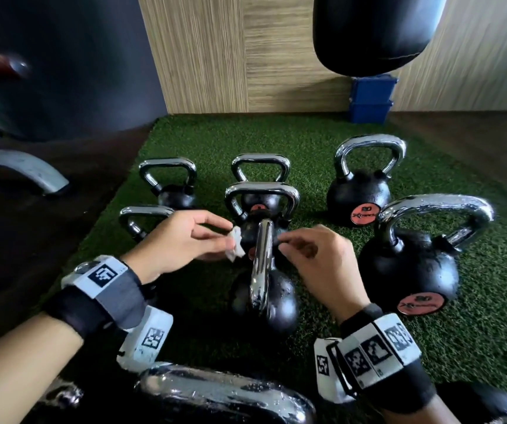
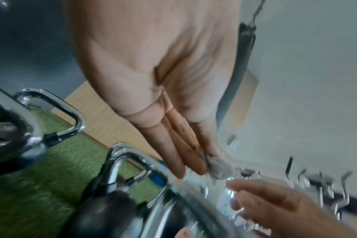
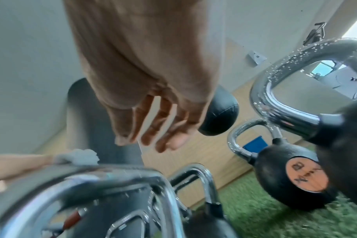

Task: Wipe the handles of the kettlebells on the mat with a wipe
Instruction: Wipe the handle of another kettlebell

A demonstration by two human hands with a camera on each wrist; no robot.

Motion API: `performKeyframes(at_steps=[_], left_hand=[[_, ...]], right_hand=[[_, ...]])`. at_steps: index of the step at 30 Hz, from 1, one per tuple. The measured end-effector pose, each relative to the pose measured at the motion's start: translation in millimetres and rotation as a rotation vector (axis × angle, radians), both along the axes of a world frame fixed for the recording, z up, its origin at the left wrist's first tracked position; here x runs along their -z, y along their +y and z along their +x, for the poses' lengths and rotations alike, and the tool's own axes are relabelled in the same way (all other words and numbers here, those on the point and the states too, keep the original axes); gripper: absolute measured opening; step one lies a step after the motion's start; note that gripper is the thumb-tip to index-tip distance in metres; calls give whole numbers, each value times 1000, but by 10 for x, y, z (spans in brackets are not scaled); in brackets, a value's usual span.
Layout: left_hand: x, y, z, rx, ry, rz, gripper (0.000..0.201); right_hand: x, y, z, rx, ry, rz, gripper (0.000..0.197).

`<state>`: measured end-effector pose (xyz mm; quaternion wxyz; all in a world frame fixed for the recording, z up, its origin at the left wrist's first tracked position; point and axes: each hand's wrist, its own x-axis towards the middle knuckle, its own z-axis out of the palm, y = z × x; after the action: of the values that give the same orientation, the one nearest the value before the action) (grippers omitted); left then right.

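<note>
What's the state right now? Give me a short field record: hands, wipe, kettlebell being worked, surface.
left hand: pinches the wipe at the fingertips
right hand: holds nothing, fingers loosely curled beside the handle
wipe: small, white, crumpled, just left of the handle
kettlebell: nearest middle one, black, between the hands
handle: chrome, wet droplets visible
wipe-handle contact: cannot tell
mat: green turf, several other kettlebells standing on it

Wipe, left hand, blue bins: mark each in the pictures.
wipe (image 1: pixel 235 247): head view, middle of the white wad.
left hand (image 1: pixel 174 241): head view, back of the hand pinching the wipe.
blue bins (image 1: pixel 370 99): head view, front face of the stack by the wall.
</note>
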<state>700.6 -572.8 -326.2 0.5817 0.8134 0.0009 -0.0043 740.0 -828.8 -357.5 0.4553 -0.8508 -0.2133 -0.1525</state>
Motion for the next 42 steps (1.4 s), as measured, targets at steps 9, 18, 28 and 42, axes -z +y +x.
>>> performKeyframes(at_steps=[9,18,28,42], left_hand=[[-411,-309,148,42,-99,-40,16],[-144,-133,301,234,-7,423,62],[733,-569,211,528,14,919,97],[908,-494,233,413,1,782,116]], right_hand=[[-279,249,-111,-148,-43,336,30],[227,63,148,156,196,385,9],[619,323,452,180,411,206,5],[642,504,544,141,315,264,33]])
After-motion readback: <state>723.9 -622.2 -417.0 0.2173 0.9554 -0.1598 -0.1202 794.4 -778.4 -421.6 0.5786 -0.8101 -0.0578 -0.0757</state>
